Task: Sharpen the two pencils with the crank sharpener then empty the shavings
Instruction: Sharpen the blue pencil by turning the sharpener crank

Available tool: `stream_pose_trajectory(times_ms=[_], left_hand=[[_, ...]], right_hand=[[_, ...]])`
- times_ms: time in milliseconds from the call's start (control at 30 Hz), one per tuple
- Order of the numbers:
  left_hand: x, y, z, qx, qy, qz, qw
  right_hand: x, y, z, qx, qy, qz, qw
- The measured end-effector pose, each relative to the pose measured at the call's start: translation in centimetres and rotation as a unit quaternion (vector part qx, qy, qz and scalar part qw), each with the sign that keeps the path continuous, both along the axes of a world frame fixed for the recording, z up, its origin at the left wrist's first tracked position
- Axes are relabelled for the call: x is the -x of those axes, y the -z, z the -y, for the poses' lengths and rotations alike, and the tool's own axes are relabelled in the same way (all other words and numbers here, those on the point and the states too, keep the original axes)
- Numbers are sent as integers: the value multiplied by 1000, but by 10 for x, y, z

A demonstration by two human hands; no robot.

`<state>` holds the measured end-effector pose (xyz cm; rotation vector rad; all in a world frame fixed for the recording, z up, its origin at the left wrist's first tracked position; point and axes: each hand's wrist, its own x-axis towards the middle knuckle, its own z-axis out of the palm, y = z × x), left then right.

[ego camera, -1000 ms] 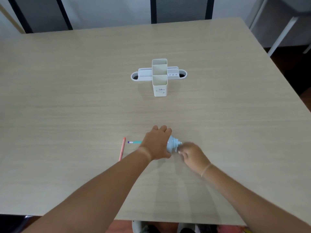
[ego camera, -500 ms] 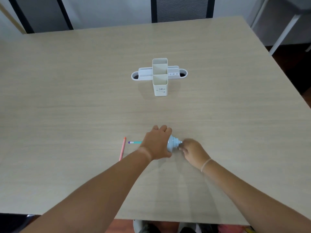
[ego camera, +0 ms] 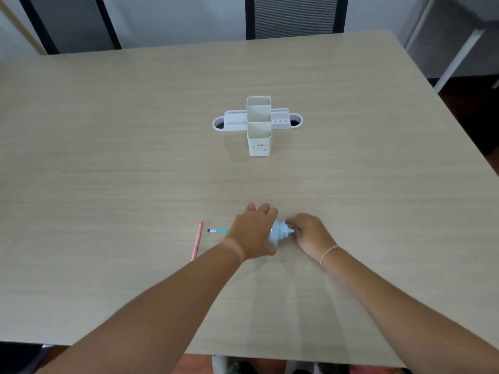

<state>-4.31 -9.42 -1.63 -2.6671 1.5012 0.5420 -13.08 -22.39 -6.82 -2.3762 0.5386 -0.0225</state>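
Observation:
A pale blue crank sharpener (ego camera: 279, 234) lies on the table near the front middle. My left hand (ego camera: 253, 233) covers and grips its body. A teal pencil (ego camera: 218, 231) with a purple end sticks out to the left from under that hand; its tip is hidden. My right hand (ego camera: 310, 233) is closed on the crank at the sharpener's right end. A pink pencil (ego camera: 197, 241) lies loose on the table left of the teal one, pointing away from me.
A white desk organiser (ego camera: 258, 125) with empty compartments stands upright at the table's middle, well beyond the hands. The wooden table (ego camera: 108, 171) stretches wide on all sides. A dark chair back (ego camera: 294, 17) stands behind the far edge.
My right hand has shifted up and slightly back around the crank end, as in a turn. My left hand, the sharpener and both pencils stay where they were.

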Motion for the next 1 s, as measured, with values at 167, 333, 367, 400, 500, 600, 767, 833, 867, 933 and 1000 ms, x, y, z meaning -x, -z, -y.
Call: stream_pose_trajectory(times_ms=[167,333,367,400,500,600,767,833,867,933,1000], left_hand=[[-1,1,0,5,0,2,1000],[-3,4,0,16,-1,3,1000],[-3,4,1,16,1,7,1000],[-3,3,1,14,4,12,1000],[-2,4,0,11,6,8,1000],[-2,4,-2,8,15,5,1000],[-2,2,-2,8,11,2,1000],[-2,2,-2,10,10,6,1000],[-2,2,-2,10,9,7,1000],[-2,2,-2,8,13,9,1000],[-1,1,-1,7,10,7,1000]], right_hand=[[56,-12,-32,-43,-27,44,998],[24,-43,-9,-13,-3,174,985],[12,-41,-2,-8,1,179,984],[2,-37,4,-10,10,168,986],[-11,-15,11,-19,17,76,997],[8,5,-1,21,-20,19,999],[53,5,-32,-15,-28,48,998],[59,-13,-36,-27,-20,105,994],[58,-21,-36,-31,-10,137,990],[47,-34,-31,-35,22,177,983],[27,-38,-18,-16,49,191,980]])
